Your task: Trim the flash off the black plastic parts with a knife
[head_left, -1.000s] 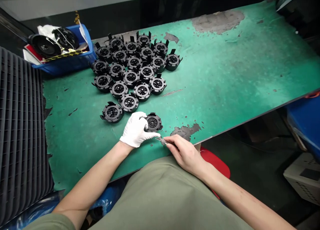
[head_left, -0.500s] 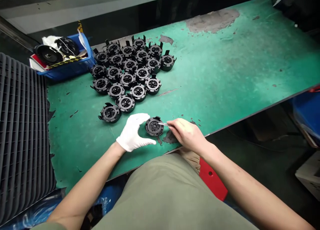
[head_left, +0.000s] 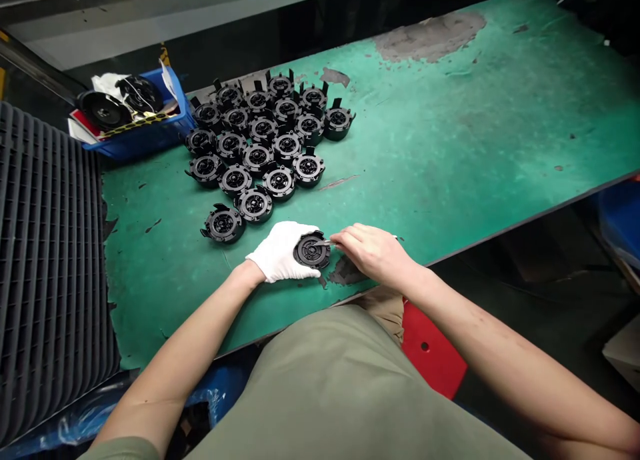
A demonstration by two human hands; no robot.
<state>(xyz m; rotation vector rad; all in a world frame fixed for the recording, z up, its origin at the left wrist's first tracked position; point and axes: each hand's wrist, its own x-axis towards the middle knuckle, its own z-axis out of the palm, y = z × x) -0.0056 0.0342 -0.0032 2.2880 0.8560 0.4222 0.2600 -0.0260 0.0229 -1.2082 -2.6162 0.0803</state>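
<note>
A round black part lies near the front edge of the green table. My left hand, in a white glove, wraps round its left side, thumb below and fingers above. Bare and pinched, my right hand holds thin metal tweezers whose tip reaches over the face of the part. Whether the tip grips anything is too small to tell. Several similar black parts stand grouped beyond my left hand, most with upright tabs.
At the back left is a blue bin filled with black parts and papers. Stacked dark ribbed trays rise along the left edge. A red stool shows below the table, and blue plastic is at the far right.
My left hand has moved right and closed round the black part, where before it stood apart from it. The tweezers remain over the part.
</note>
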